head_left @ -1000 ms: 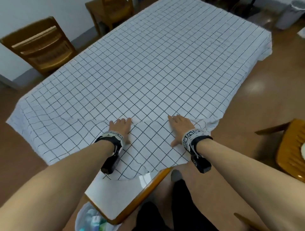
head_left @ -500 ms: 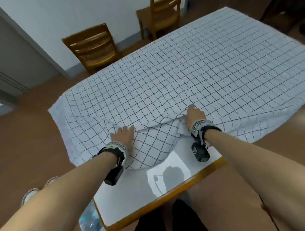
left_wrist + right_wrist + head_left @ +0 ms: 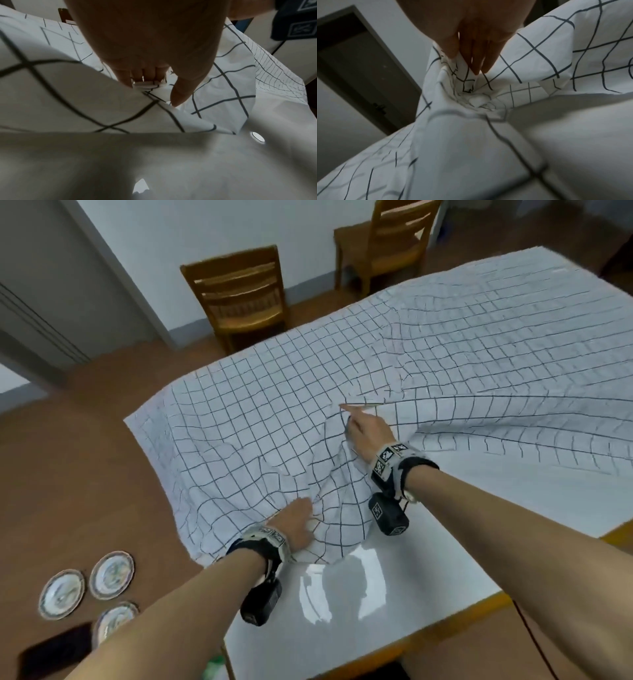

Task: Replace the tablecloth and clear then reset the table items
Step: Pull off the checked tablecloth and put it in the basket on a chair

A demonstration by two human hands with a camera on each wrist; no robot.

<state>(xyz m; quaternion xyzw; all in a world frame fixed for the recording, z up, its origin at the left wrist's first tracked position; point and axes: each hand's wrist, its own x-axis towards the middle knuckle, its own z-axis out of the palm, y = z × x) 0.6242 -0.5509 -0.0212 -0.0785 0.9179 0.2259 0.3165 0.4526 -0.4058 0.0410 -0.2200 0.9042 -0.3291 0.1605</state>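
A white tablecloth (image 3: 445, 364) with a black grid covers most of the white table (image 3: 404, 583), whose near corner lies bare. My left hand (image 3: 302, 517) grips a bunched fold near the cloth's near edge; in the left wrist view its curled fingers (image 3: 145, 78) clasp the tablecloth (image 3: 51, 94). My right hand (image 3: 356, 428), farther in and raised, pinches a gathered ridge of cloth. The right wrist view shows its fingertips (image 3: 476, 63) closed on crumpled tablecloth (image 3: 471, 135). Folds radiate from both grips.
Three patterned plates (image 3: 111, 575) lie on the brown floor at the lower left beside a dark flat object (image 3: 58, 652). Two wooden chairs (image 3: 239, 299) (image 3: 387, 244) stand against the far wall. A grey door frame (image 3: 68, 302) is at the left.
Both hands went from lying flat on the cloth to gripping it. The cloth's near edge has drawn back and bunched, baring more tabletop. My view has swung left.
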